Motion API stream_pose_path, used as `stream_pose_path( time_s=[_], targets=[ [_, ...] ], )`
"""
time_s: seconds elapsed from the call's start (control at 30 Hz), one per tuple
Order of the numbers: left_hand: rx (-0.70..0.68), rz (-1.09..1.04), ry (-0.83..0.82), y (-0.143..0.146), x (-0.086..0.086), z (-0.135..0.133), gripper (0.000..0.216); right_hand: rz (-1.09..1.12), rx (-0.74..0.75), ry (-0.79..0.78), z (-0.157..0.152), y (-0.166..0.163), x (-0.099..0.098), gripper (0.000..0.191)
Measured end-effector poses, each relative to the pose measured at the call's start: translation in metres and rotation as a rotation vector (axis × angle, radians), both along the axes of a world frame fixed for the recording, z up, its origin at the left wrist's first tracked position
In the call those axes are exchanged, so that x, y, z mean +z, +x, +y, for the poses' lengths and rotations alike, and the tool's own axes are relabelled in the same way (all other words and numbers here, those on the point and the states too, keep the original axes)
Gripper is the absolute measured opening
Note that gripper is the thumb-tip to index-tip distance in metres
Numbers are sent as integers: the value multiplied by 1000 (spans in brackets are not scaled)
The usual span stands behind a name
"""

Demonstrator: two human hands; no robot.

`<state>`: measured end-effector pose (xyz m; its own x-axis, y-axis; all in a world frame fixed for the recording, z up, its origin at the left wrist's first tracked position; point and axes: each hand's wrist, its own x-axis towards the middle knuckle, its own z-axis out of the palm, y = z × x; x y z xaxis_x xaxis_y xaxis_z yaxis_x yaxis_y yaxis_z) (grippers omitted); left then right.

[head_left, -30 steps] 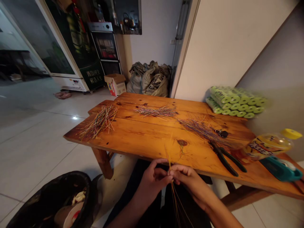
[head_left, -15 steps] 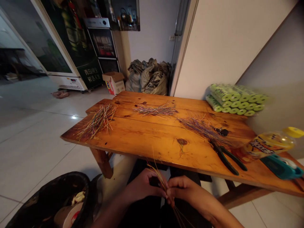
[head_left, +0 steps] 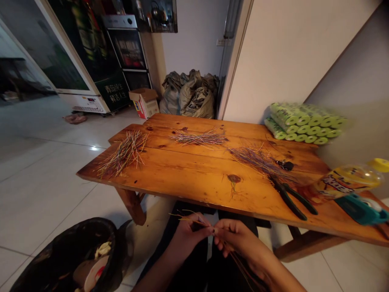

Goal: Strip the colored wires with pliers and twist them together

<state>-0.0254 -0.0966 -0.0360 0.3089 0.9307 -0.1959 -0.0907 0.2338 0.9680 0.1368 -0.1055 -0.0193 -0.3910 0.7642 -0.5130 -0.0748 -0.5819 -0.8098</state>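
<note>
Below the table's front edge, my left hand (head_left: 194,231) and my right hand (head_left: 231,237) meet, fingertips pinched close together. Between them runs a small bunch of thin wires (head_left: 194,221), its ends poking out past my left hand and trailing down under my right. Both hands are closed on it; the exact spot they pinch is hidden by the fingers. On the wooden table (head_left: 182,178) lie a left pile of wires (head_left: 124,154), a middle pile (head_left: 199,138) and a right pile (head_left: 258,162). A few short wire bits (head_left: 233,188) lie nearest my right hand.
Pliers with dark handles (head_left: 293,200) rest at the table's right, beside a drink bottle (head_left: 346,180) and a teal object (head_left: 360,209). Green-wrapped rolls (head_left: 304,123) are stacked at the back right. A black-lined bin (head_left: 100,227) stands at lower left.
The wire bunch has swung from nearly upright to lying flatter, its upper ends now pointing left. My hands have turned with it and stay together.
</note>
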Motion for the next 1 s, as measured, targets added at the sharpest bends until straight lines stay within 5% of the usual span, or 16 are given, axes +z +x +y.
stream_pose_path(
  time_s=[0.2, 0.47, 0.73, 1.0],
  targets=[
    [86, 232, 162, 2, -2, -3, 13, 158, -154, -122, -4, -3, -13, 22],
    [178, 328, 267, 5, -9, -2, 15, 0, -312, 83, -7, -18, -21, 28],
    [-26, 512, 585, -8, 8, 7, 5, -19, -317, 122, -15, -18, -22, 31],
    [80, 639, 771, -17, 2, -2, 10, -50, -267, 162, -14, -22, -12, 35]
  ],
)
